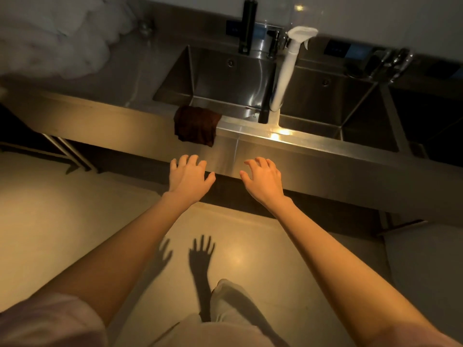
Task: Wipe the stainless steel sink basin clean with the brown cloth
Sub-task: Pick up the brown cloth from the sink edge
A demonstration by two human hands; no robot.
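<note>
The left hand (189, 177) and right hand (263, 180) reach out palm down in front of the steel counter (300, 151), fingers spread apart and empty, touching nothing; the brown cloth (196, 125) hangs over the front edge of the left sink basin (225, 78), beyond the left hand and apart from it; a white spray bottle (288, 68) stands between the two basins; a black tap (248, 26) rises behind.
</note>
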